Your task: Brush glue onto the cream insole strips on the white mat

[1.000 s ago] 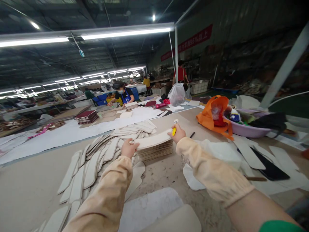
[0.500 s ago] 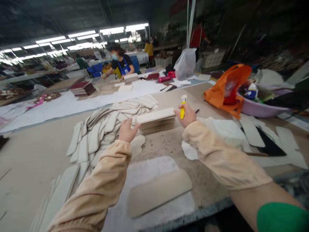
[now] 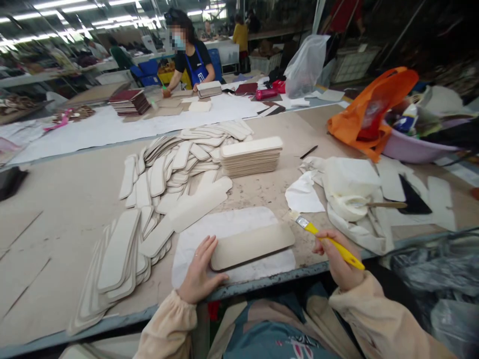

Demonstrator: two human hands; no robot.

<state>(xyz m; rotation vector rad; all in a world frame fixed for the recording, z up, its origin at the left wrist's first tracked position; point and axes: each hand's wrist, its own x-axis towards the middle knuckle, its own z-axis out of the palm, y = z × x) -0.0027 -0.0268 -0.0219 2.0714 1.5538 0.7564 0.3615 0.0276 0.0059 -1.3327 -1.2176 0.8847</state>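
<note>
My left hand [image 3: 201,271] rests with fingers spread at the left end of a long beige panel with rounded corners [image 3: 254,245]. That panel lies on a white sheet [image 3: 187,244] near the table's front edge. In my right hand [image 3: 341,257] is a yellow-handled paintbrush [image 3: 337,248], its bristles pointing up and left, just right of the panel and apart from it. Behind the panel stands a neat stack of similar pieces [image 3: 251,159]. Loose pale strips [image 3: 160,184] lie heaped to the left, with more fanned out [image 3: 116,254] nearer the front.
On the right sit a white tub of paste [image 3: 350,207] with a wooden stick [image 3: 387,205] across it, and a crumpled white cloth [image 3: 305,193]. An orange bag [image 3: 368,114] leans on a purple basin [image 3: 411,147]. A co-worker [image 3: 192,60] works across the table.
Both hands have come back from the neat stack towards the table's front edge. My left hand is now at the beige panel; the paintbrush has moved down and right with my right hand.
</note>
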